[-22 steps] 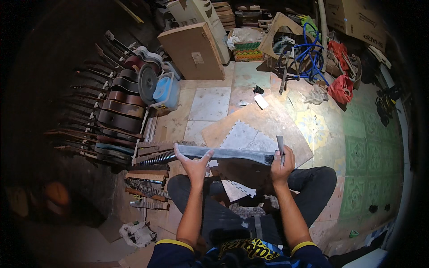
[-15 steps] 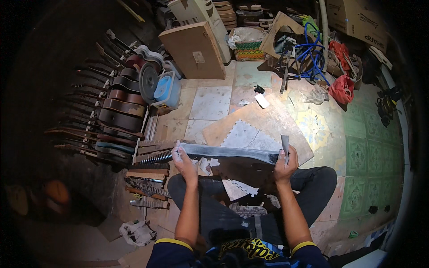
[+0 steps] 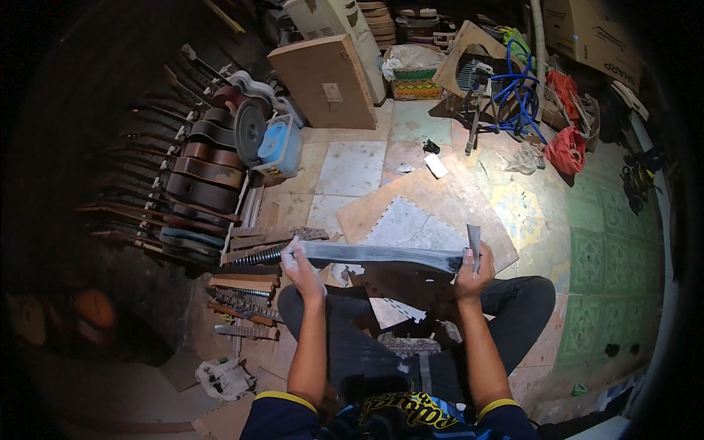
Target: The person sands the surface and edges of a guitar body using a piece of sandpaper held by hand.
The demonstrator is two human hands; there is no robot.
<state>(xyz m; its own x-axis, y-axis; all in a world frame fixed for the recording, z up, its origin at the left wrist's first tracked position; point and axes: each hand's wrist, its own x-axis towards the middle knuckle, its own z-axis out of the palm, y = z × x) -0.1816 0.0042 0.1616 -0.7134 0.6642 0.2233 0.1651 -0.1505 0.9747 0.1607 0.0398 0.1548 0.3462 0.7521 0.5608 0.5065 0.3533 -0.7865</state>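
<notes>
A dark guitar body (image 3: 385,253) lies crosswise over my lap, its long, gently curved side turned up and coated in pale grey dust. At its left end my left hand (image 3: 301,271) grips the edge, dust whitening the fingertips. My right hand (image 3: 473,275) grasps the other end, thumb on the near side. A curled grey strip, like sandpaper (image 3: 474,238), sticks up from between the right fingers. Below the side, the body's dark face falls into shadow, so its outline is hard to follow.
Several guitars (image 3: 209,172) stand in a row at the left. Necks and wooden parts (image 3: 249,282) lie by my left knee. Ahead are a wooden board (image 3: 469,198) with a grey mat (image 3: 411,220), a blue-lidded tub (image 3: 275,147) and a coiled blue hose (image 3: 513,92).
Both hands keep hold of the guitar body, which has shifted only slightly. The whole view has moved a little, with the surroundings sliding slightly to the right.
</notes>
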